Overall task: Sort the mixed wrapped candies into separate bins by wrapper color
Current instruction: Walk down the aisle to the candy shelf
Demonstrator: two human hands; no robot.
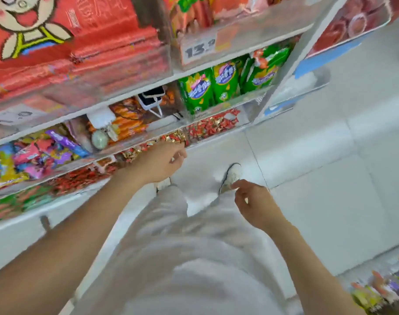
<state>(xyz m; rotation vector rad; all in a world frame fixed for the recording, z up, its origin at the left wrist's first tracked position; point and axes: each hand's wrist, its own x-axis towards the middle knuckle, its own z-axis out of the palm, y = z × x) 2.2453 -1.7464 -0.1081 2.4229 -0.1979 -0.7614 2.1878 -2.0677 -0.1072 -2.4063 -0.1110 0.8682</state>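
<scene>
Far left of the frame, mid-height, there's the mixed candies (34, 153) bin with pink, purple, yellow and blue wrappers all jumbled, and that pile looks like the real sorting job. Worry number one is that it's heaped right up to the front, so digging in carelessly could push a few over the edge.

Moving toward the middle, the left hand (162, 162) sits right at the front of the red-and-gold candies (175, 136), knuckles up and fingers curled under. I honestly can't tell if it's got a candy in there or nothing, since the fingertips are hidden from this angle.

Just right of that, in the next compartment, are the red-and-white candies (212, 127). This is the bit I'd be nervous about: two mostly-red wrappers side by side, so a quick toss could easily land in the wrong bin.

Further right and lower, the right hand (255, 205) hangs over the floor (330, 178) above a shoe (232, 176), well apart from the shelf. Its fingers are loosely curled with the thumb close to the forefinger. It may be pinching something tiny, can't tell. If it is, letting go there drops it on the tiles.

More wrapped sweets (380, 289) sit blurry in the lower right corner.
</scene>
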